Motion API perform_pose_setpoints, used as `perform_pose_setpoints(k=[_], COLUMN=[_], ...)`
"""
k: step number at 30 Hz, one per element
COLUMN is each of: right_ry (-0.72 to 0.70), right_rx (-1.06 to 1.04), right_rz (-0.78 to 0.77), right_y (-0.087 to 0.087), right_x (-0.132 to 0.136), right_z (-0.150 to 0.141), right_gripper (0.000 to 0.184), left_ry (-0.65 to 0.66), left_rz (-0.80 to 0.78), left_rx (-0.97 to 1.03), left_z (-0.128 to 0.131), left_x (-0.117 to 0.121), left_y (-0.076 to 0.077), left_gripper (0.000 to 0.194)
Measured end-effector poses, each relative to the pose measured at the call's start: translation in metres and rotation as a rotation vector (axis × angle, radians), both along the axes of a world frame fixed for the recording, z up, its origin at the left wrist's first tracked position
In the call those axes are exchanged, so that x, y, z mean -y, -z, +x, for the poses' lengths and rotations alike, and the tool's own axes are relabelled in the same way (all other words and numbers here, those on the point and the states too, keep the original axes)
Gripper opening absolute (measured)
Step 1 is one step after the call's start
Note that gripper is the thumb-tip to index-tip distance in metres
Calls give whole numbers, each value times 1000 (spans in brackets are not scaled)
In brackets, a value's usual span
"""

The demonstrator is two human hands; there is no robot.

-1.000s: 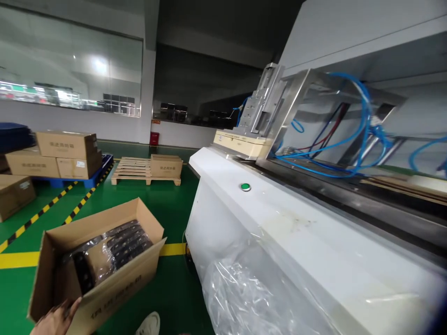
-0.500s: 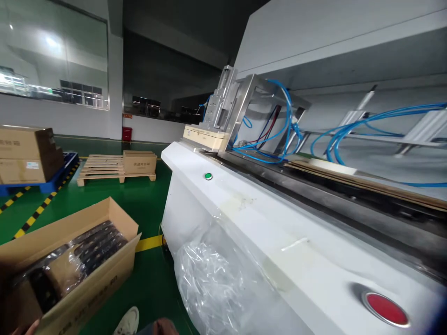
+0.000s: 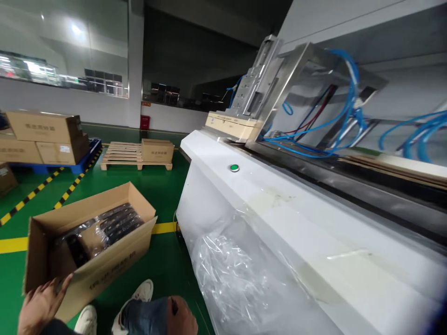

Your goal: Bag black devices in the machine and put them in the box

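Observation:
An open cardboard box (image 3: pixel 104 274) stands on the green floor at the lower left. It holds black items wrapped in clear plastic (image 3: pixel 104 230). My left hand (image 3: pixel 42 302) lies against the box's near corner, fingers spread, thumb on the front wall. My right hand (image 3: pixel 181 318) sits low at the bottom edge by my knee, its fingers curled round something thin and dark that I cannot make out. My white shoes (image 3: pixel 143 293) stand beside the box.
A long white machine (image 3: pixel 279 218) fills the right side, with a green button (image 3: pixel 234 167), blue hoses (image 3: pixel 349 107) and clear plastic sheeting (image 3: pixel 230 274) on its front. Flat cardboard sheets (image 3: pixel 394 165) lie inside it. A wooden pallet (image 3: pixel 122 156) and stacked cartons (image 3: pixel 42 135) stand behind.
The view swung right, then back left. My left hand rose into view on the box corner. My right hand and knee came into view; the machine's red button left the frame.

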State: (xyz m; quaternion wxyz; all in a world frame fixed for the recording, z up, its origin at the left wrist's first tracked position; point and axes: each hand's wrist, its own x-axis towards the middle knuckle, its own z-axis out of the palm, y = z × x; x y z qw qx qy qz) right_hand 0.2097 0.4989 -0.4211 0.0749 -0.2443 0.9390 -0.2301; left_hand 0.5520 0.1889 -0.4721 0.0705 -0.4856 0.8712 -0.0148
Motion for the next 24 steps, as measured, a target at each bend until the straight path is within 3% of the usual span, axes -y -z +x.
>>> perform_pose_setpoints(k=[5, 9, 14, 19, 24], right_ry=[-69, -73, -75, -72, -51], right_rx=[45, 56, 79, 78, 57], right_rz=[21, 34, 34, 25, 27], right_y=[-10, -12, -16, -16, -3], right_x=[-3, -1, 0, -1, 2], right_z=[-3, -2, 0, -1, -9], right_gripper=[36, 39, 40, 39, 38], left_ry=[-72, -118, -288, -356, -395], left_rz=[29, -6, -129, -261, -240], left_rx=[55, 39, 54, 67, 62], left_z=[-13, -15, -15, -14, -21], left_x=[-9, -14, -16, -15, -13], left_y=[-35, -43, -31, -11, -8], left_gripper=[61, 58, 52, 59, 60])
